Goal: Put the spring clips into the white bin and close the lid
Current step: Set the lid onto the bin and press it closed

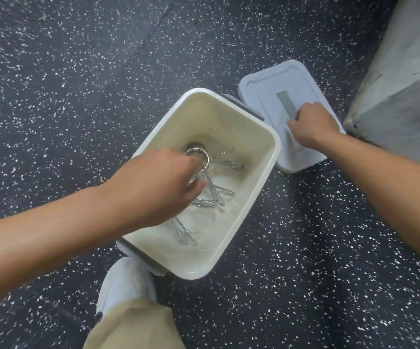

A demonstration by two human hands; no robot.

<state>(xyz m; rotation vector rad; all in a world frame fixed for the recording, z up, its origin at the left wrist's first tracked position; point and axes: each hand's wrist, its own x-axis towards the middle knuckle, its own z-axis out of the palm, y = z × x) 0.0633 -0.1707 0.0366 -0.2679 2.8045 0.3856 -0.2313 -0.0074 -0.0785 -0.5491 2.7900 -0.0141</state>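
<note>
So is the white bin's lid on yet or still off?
Off. The white rectangular plastic lid lies flat on the speckled floor beside the open white bin, with the right hand on its grey handle.

White bin [266,157], pale lid [302,79], silver clips [219,195], black white-speckled floor [78,71].

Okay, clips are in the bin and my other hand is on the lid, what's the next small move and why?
Probably let go of the spring clips and draw the left hand out of the white bin. It sits inside the bin, blocking it, while the right hand already rests on the lid lying beside it.
</note>
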